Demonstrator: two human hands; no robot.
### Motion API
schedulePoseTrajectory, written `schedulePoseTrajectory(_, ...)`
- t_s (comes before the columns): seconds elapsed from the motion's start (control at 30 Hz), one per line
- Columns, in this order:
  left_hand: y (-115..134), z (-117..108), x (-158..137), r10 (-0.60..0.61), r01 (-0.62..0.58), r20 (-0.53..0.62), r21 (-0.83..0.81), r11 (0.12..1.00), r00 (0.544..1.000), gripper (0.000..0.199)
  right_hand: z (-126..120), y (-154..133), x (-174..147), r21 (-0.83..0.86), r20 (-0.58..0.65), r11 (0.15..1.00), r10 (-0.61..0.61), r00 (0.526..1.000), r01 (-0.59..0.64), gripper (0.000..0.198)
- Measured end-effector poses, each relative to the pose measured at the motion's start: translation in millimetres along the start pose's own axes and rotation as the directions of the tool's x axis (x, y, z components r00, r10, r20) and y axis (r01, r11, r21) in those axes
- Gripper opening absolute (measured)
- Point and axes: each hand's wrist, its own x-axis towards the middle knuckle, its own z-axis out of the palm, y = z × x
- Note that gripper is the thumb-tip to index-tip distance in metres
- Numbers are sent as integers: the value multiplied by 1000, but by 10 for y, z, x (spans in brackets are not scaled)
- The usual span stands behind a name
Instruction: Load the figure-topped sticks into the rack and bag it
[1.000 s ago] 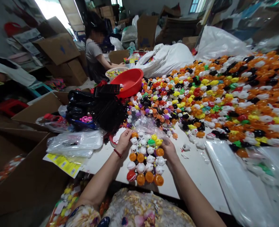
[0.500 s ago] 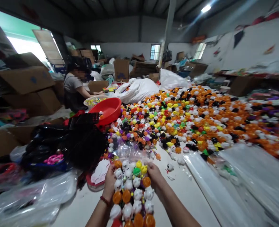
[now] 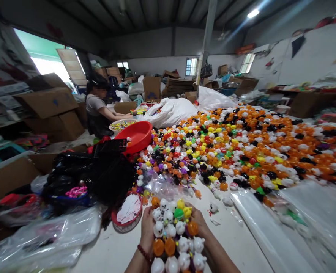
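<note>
Fingers of left hand (image 3: 147, 227) and right hand (image 3: 199, 224) clamped on the toy-filled clear bag (image 3: 173, 231), palms inward, forearms converging.

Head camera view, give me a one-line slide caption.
Both hands, left and right, grip a clear bag of toys before a table heaped with toys.

A large heap of small toys (image 3: 242, 151) in orange, white, black, yellow and red covers the table (image 3: 236, 242), with a red basin (image 3: 138, 135) at its left edge and white sacks (image 3: 170, 112) behind it. Left of the heap lie black bags (image 3: 93, 176), a clear bag (image 3: 51, 237) and a small red basket (image 3: 128, 214) holding white cards. A seated person (image 3: 96, 110) works at a bowl (image 3: 122, 125) beside stacked cardboard boxes (image 3: 52, 110).
</note>
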Motion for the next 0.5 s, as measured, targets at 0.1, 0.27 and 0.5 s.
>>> schedulePoseTrajectory(0.1,-60,39,-79,17,-19,-28,-68,997,999,41,-22,-3,-14,96,-8,995,28,1000,-27,23)
schedulePoseTrajectory(0.27,-76,12,-29,84,-86,-73,-29,996,994,58,-41,-15,-26,143,-28,989,28,999,-24,34)
schedulePoseTrajectory(0.5,-114,-31,71,142,-139,-25,100,985,990,50,-90,123,-13,102,-101,995,23,995,-12,47)
